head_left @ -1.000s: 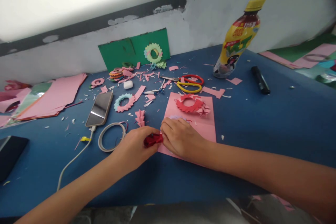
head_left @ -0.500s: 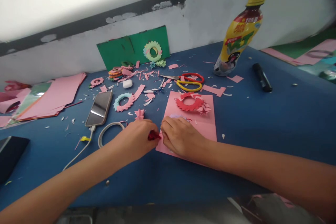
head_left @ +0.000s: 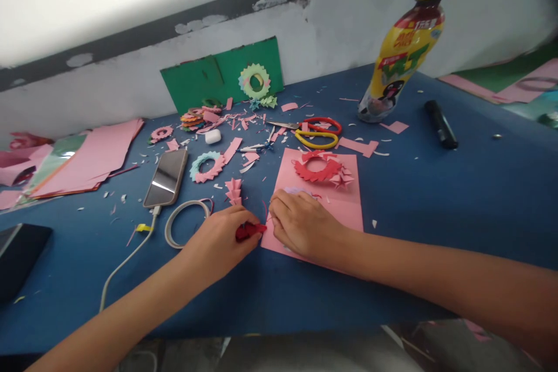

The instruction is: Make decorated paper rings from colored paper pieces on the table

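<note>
My left hand [head_left: 220,236] is closed round a small dark red object [head_left: 247,231], whose kind I cannot make out; its tip points right toward the edge of a pink paper sheet [head_left: 349,215]. My right hand [head_left: 305,226] lies on that sheet with its fingers curled down. Under them shows part of a lilac paper piece [head_left: 296,191], mostly hidden, and whether the fingers grip it does not show. Above it, a red folded-paper wreath [head_left: 316,167] with a pink paper star [head_left: 342,178] rests on the sheet. A pink pleated paper strip [head_left: 234,192] lies beyond my left hand.
Scissors [head_left: 320,132] lie behind the sheet amid paper scraps. A phone [head_left: 166,178] with a white cable [head_left: 131,264], a blue-and-pink paper wreath [head_left: 207,167] and stacked pink paper [head_left: 87,160] are leftward. A bottle [head_left: 401,52] and a black marker [head_left: 441,124] stand and lie rightward.
My left hand has drawn slightly left and down, away from my right hand, and more of the red object shows. My right hand keeps its place on the sheet. The view has shifted slightly.
</note>
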Motion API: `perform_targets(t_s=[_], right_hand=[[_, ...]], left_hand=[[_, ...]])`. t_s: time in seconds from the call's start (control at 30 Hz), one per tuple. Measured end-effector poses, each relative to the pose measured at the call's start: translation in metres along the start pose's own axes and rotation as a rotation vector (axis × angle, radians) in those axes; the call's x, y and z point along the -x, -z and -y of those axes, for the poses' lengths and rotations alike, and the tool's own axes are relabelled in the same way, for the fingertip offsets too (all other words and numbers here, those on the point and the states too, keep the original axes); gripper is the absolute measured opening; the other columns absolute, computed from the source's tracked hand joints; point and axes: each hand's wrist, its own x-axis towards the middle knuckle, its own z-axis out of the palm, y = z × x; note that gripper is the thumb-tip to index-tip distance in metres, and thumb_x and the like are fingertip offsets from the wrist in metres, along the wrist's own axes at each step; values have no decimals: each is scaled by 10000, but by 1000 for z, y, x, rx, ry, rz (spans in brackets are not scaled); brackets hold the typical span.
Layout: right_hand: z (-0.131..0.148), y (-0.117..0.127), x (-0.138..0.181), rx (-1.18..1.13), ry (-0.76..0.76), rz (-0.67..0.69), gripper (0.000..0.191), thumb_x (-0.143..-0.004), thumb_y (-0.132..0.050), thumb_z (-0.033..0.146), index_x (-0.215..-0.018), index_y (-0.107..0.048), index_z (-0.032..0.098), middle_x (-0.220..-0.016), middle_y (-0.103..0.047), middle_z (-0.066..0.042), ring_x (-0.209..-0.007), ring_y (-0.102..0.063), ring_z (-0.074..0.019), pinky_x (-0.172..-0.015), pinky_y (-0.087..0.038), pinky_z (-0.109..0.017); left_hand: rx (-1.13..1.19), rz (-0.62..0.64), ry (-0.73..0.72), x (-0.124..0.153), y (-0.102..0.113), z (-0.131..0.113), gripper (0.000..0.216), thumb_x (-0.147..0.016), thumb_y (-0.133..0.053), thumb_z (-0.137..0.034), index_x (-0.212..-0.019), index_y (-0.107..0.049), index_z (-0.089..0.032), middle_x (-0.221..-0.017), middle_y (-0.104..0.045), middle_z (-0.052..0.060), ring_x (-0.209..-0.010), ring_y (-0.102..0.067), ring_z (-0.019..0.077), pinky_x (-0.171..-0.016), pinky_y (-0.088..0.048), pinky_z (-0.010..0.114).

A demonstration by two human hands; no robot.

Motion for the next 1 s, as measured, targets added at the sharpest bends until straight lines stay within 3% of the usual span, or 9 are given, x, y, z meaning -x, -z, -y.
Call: perform_targets(t_s=[0.13,0.27,0.33,0.5,0.67,0.8,1.0], right_hand=[[0,1,0,-16,30,4,140,-844,-403,181,-793,-531,160,-796,-554,-42,-699,-478,-181,-662,-305,-313],[-1,1,1,-33,46,-12,135,-845,-410,174,-787,-531,163,-773,-549,-41,-696,-469,-177,-668,-301,-309],[-2,0,2,-40,49,-31,129,-842,-412,180,-790,-528,161,-767,-545,-46,-688,-463,-179,-658,-299,-306],[-1,-2,2,-14,64,-78,125,-825,-408,163,-810,-532,153,-743,-538,-49,-673,-457,-184,-644,-300,-304],[0,1,1,-16,46,-88,118,-808,-424,156,-783,-540,155,-725,-536,-39,-649,-449,-180,-630,-306,-298],[0,1,0,-17,47,-74,124,-813,-418,155,-788,-540,153,-728,-544,-40,-651,-460,-179,-633,-307,-297],[-1,-1,1,-34,64,-66,127,-832,-406,166,-794,-526,153,-759,-547,-47,-676,-482,-183,-648,-340,-300]], left_hand=[[17,-35,0,8,-7,6,178,-796,-524,-288,-930,-616,-217,-966,-636,35,-885,-594,190,-773,-462,290],[-52,-169,-46,10,-8,2,389,-759,-578,-367,-1111,-551,-205,-1155,-576,81,-1056,-531,241,-900,-426,364],[-42,-187,-73,7,-4,-3,356,-776,-554,-365,-1090,-564,-196,-1138,-594,80,-1057,-533,240,-924,-406,380],[110,-36,16,-13,14,-10,264,-806,-445,-239,-1009,-612,-213,-993,-671,19,-910,-604,192,-803,-456,298],[206,114,-47,-30,23,-2,282,-698,-497,-113,-930,-632,-199,-884,-680,-20,-806,-607,137,-717,-452,209],[149,136,-68,-29,23,1,239,-718,-491,-126,-876,-653,-203,-798,-677,-25,-725,-591,129,-654,-435,203],[17,86,-206,-23,21,0,178,-783,-491,-234,-799,-663,-191,-829,-654,6,-771,-577,149,-734,-401,243]])
